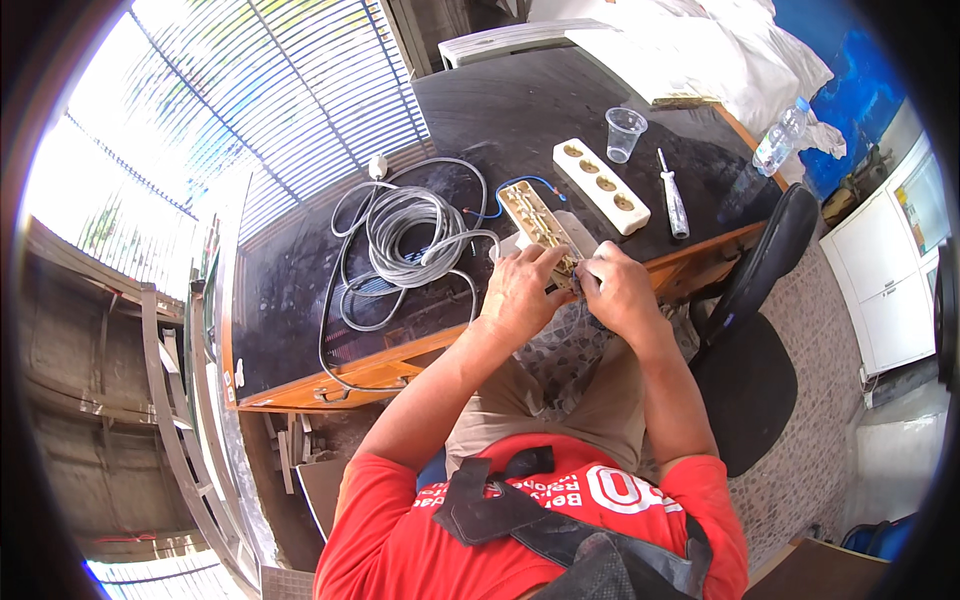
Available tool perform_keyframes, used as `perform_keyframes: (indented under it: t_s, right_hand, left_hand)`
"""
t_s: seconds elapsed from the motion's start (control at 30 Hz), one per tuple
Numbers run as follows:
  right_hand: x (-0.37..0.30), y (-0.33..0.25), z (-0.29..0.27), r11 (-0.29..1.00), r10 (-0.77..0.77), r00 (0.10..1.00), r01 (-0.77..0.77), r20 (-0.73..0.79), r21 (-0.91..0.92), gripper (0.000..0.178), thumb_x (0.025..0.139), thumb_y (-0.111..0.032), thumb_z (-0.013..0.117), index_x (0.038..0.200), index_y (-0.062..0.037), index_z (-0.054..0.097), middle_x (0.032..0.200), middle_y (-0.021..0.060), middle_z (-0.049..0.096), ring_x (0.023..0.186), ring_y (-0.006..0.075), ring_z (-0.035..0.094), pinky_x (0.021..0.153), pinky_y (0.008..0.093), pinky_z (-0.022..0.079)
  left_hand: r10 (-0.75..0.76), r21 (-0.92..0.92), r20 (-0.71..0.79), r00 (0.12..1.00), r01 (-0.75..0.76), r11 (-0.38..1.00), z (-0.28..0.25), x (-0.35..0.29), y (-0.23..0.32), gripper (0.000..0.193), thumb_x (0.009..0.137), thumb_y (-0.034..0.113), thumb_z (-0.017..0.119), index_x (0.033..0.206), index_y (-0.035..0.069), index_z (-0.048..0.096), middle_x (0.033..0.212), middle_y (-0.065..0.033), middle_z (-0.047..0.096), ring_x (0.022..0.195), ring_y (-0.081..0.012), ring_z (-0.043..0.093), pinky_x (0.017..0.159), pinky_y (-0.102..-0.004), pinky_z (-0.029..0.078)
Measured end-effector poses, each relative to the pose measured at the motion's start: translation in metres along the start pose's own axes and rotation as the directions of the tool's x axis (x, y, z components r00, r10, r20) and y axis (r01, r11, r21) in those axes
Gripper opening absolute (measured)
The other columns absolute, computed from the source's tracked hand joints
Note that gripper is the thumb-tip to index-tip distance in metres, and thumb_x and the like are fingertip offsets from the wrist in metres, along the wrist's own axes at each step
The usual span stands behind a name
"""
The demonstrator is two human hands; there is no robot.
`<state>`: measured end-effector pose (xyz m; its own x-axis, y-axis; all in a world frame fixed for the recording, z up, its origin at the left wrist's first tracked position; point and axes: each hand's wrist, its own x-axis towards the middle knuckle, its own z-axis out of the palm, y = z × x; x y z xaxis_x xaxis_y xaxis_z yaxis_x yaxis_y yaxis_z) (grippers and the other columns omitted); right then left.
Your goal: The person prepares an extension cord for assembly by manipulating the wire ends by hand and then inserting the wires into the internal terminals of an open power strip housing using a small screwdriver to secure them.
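The opened base of a power strip [533, 214], with metal contact strips showing inside, lies tilted at the table's near edge. My left hand [522, 291] is closed around its near end, thumb and fingers on the rim. At the same end, my right hand [622, 291] pinches with fingertips together; what lies between them is too small and covered to make out. A short blue wire [533, 178] curves round the base's far end. To the left sits a coil of grey cable [409, 232] with a white plug [377, 167]. The white socket cover [601, 187] lies beyond my right hand.
A screwdriver [674, 205] with a clear handle lies right of the cover, and a clear plastic cup [624, 135] stands behind it. A plastic bottle [781, 139] is at the dark table's [480, 95] right edge. A black chair [748, 385] stands at my right.
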<state>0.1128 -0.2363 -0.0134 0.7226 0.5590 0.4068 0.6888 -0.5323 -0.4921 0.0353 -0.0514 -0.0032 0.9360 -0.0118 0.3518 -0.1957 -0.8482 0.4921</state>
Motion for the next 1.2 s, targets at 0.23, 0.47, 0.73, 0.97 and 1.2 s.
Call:
perform_keyframes:
  t_s: [0.23,0.47,0.73,0.97,1.2]
  right_hand:
    - [0.012,0.002,-0.028,0.967,-0.155,0.956,0.199,0.251,-0.160,0.016,0.097,-0.017,0.070,0.092,-0.0041,0.078,0.099,0.0159,0.068,0.091,0.0362,0.072,0.080,0.0476,0.059]
    - [0.035,0.008,-0.028,0.917,-0.206,0.880,0.326,0.428,-0.229,0.020,0.096,-0.022,0.073,0.093,-0.0045,0.081,0.101,0.0159,0.069,0.094,0.0356,0.073,0.085,0.0472,0.059]
    - [-0.001,0.014,-0.002,0.983,-0.063,0.992,0.080,-0.107,0.163,0.011,0.092,-0.015,0.079,0.097,-0.0055,0.081,0.094,0.0131,0.068,0.086,0.0346,0.072,0.076,0.0466,0.058]
    - [-0.015,0.006,-0.001,0.998,-0.022,0.999,0.024,-0.034,0.065,0.022,0.099,-0.018,0.072,0.114,-0.0049,0.079,0.103,0.0182,0.070,0.096,0.0408,0.071,0.084,0.0488,0.057]
    - [-0.028,-0.006,-0.012,0.988,0.109,0.989,-0.119,0.099,0.102,0.043,0.093,-0.028,0.077,0.129,-0.0037,0.075,0.093,0.0185,0.071,0.079,0.0358,0.070,0.075,0.0449,0.056]
  left_hand:
    - [-0.034,0.000,0.036,0.999,0.034,0.999,0.000,0.002,0.001,0.069,0.073,0.024,0.095,0.136,0.011,0.070,0.119,-0.0162,0.071,0.111,-0.0386,0.069,0.097,-0.0485,0.053]
    - [0.092,0.063,0.031,0.995,-0.094,0.994,-0.009,0.006,-0.001,0.076,0.074,0.023,0.095,0.144,0.014,0.068,0.154,-0.0202,0.054,0.134,-0.0428,0.057,0.113,-0.0494,0.047]
    - [0.237,0.125,0.234,0.943,-0.271,0.954,-0.025,0.033,-0.007,0.072,0.075,0.035,0.091,0.141,0.015,0.072,0.172,-0.0256,0.034,0.158,-0.0481,0.032,0.130,-0.0590,0.026]
    - [0.236,0.208,0.500,0.834,-0.380,0.901,-0.032,0.068,-0.010,0.076,0.069,0.046,0.096,0.136,0.019,0.075,0.171,-0.0245,0.036,0.163,-0.0453,0.024,0.132,-0.0667,0.015]
    - [0.152,0.255,0.634,0.758,-0.391,0.884,-0.037,0.085,-0.001,0.074,0.068,0.043,0.098,0.135,0.024,0.076,0.171,-0.0207,0.038,0.162,-0.0416,0.027,0.133,-0.0650,0.013]
